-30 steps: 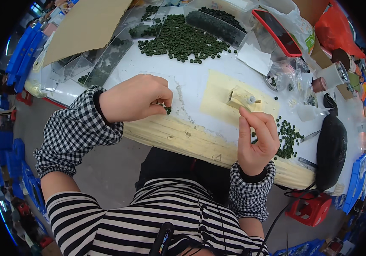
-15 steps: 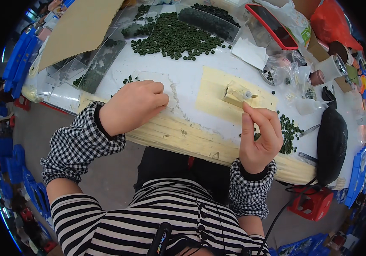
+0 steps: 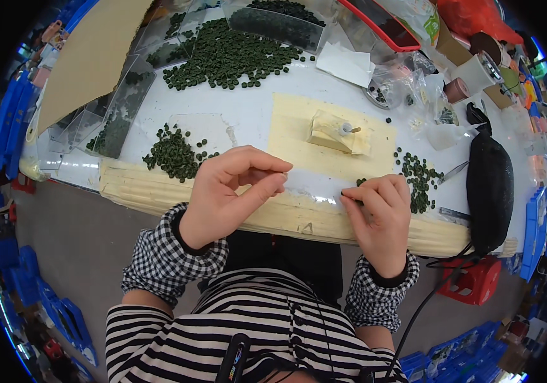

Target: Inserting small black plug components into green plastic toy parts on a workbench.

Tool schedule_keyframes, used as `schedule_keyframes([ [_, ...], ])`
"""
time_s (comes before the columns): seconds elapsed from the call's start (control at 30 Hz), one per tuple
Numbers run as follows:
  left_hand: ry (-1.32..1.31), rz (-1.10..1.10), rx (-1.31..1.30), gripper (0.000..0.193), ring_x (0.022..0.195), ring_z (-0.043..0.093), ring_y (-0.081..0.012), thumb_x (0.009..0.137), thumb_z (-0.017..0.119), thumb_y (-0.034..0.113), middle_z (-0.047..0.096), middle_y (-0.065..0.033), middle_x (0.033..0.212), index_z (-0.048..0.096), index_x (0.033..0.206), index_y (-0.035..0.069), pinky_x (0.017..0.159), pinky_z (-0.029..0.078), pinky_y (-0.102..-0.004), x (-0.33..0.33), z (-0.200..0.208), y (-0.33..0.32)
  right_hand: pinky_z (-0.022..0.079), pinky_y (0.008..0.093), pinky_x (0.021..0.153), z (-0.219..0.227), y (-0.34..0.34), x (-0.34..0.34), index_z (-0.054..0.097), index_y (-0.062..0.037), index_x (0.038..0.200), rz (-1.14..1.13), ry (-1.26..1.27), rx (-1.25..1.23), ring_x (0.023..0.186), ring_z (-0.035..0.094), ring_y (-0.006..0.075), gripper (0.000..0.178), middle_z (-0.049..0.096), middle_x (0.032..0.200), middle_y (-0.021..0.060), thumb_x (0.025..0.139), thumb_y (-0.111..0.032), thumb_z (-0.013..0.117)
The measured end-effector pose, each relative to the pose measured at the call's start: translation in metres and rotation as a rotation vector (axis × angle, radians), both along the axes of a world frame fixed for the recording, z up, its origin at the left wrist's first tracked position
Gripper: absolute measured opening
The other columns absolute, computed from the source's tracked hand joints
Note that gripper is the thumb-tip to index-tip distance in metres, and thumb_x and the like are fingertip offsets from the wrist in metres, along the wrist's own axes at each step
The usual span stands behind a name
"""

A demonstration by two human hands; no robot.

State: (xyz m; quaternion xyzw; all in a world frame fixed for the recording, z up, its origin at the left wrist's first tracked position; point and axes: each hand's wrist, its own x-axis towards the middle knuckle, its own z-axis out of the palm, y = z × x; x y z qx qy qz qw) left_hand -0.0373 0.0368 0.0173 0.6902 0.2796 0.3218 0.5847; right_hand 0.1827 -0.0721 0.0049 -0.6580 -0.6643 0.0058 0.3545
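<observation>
Over the table's front edge, my left hand [image 3: 232, 195] is closed in a loose pinch, thumb near the forefinger; whatever is between the tips is too small to make out. My right hand [image 3: 381, 214] pinches a small dark piece [image 3: 343, 194] between thumb and fingertips. Beyond my left hand lies a small heap of dark green discs [image 3: 174, 153]. More loose green discs [image 3: 419, 182] are scattered beside my right hand. Between and beyond the hands, a tape-covered block [image 3: 337, 132] with a short whitish tube and a thin pin on top stands on a yellowish sheet [image 3: 286, 127].
A large pile of green discs [image 3: 222, 54] spreads at the back, beside clear trays [image 3: 120, 121] and brown cardboard [image 3: 88, 64]. At the right are a red-cased phone [image 3: 382, 25], white paper [image 3: 345, 62], plastic bags, tweezers [image 3: 455, 171] and a black pouch [image 3: 490, 191].
My left hand has moved right and nearer to me, uncovering the small heap of discs. My right hand has dropped away from the taped block toward the table's front edge. The view has shifted.
</observation>
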Motion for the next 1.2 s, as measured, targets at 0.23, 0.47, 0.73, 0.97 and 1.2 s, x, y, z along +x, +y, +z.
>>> schedule_keyframes([
  [0.23, -0.362, -0.120, -0.758, 0.022, 0.090, 0.068, -0.0152, 0.097, 0.054, 0.007, 0.068, -0.0129, 0.103, 0.059, 0.117, -0.001, 0.078, 0.056, -0.0256, 0.019, -0.021, -0.001, 0.041, 0.0374, 0.078, -0.002, 0.007, -0.006, 0.064, -0.0047, 0.083, -0.033, -0.089, -0.008, 0.083, 0.053, 0.0258, 0.014, 0.058, 0.081, 0.0039, 0.072, -0.002, 0.072],
  [0.47, -0.397, -0.164, -0.815, 0.023, 0.092, 0.067, -0.0167, 0.097, 0.055, 0.007, 0.067, -0.0136, 0.105, 0.059, 0.118, -0.001, 0.081, 0.056, -0.0263, 0.019, -0.024, 0.002, 0.046, 0.0303, 0.067, 0.003, 0.013, -0.021, 0.065, -0.0013, 0.086, -0.003, 0.423, 0.087, 0.075, 0.058, 0.0231, 0.012, 0.064, 0.082, 0.0084, 0.077, 0.004, 0.069],
  [0.73, -0.448, -0.180, -0.815, 0.024, 0.094, 0.068, -0.0178, 0.094, 0.059, 0.004, 0.068, -0.0139, 0.104, 0.060, 0.117, -0.003, 0.083, 0.057, -0.0273, 0.023, -0.024, 0.001, 0.047, 0.0257, 0.074, -0.004, 0.021, -0.040, 0.064, 0.0027, 0.093, 0.056, 0.937, 0.072, 0.081, 0.061, 0.0156, 0.009, 0.066, 0.089, 0.0089, 0.084, 0.004, 0.066],
  [0.97, -0.376, -0.075, -0.584, 0.021, 0.091, 0.068, -0.0174, 0.090, 0.062, -0.002, 0.069, -0.0141, 0.102, 0.062, 0.110, -0.004, 0.082, 0.057, -0.0271, 0.033, -0.023, -0.006, 0.044, 0.0254, 0.079, -0.010, 0.026, -0.033, 0.062, 0.0022, 0.094, 0.135, 1.011, 0.060, 0.085, 0.055, 0.0135, 0.006, 0.059, 0.093, 0.0069, 0.088, 0.001, 0.063],
  [1.2, -0.387, -0.020, -0.510, 0.020, 0.090, 0.067, -0.0154, 0.087, 0.064, -0.006, 0.068, -0.0123, 0.100, 0.063, 0.107, -0.006, 0.083, 0.056, -0.0260, 0.036, -0.025, -0.010, 0.044, 0.0248, 0.077, -0.014, 0.027, -0.036, 0.061, 0.0017, 0.092, 0.123, 1.048, 0.026, 0.083, 0.054, 0.0133, 0.004, 0.058, 0.091, 0.0064, 0.088, 0.000, 0.063],
])
